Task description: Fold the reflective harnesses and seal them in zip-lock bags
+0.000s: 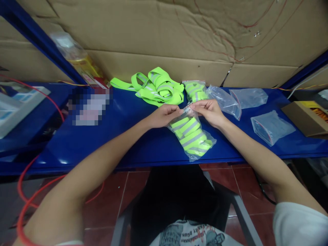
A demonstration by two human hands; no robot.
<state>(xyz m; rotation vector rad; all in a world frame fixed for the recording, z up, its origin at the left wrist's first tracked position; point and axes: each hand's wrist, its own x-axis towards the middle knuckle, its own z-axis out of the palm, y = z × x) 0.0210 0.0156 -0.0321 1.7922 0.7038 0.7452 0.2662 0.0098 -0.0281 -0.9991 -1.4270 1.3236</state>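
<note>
A clear zip bag [194, 158] with a folded neon yellow-green reflective strap [191, 131] inside lies near the front edge of the blue table. My left hand [166, 115] pinches the top edge of this bag. On the same edge, close beside it, the thumb and fingers of my right hand [210, 111] are closed. Just behind my hands is another bagged strap [196, 89]. A loose heap of the same neon straps with grey stripes [161, 87] sits behind my left hand.
Several clear bags, one of them nearest [273, 128], lie to the right, before an open cardboard box [304, 118]. A bottle with a yellow label [84, 66] stands at the back left. Red tubing [22, 184] loops at the left. Cardboard [153, 30] lines the back.
</note>
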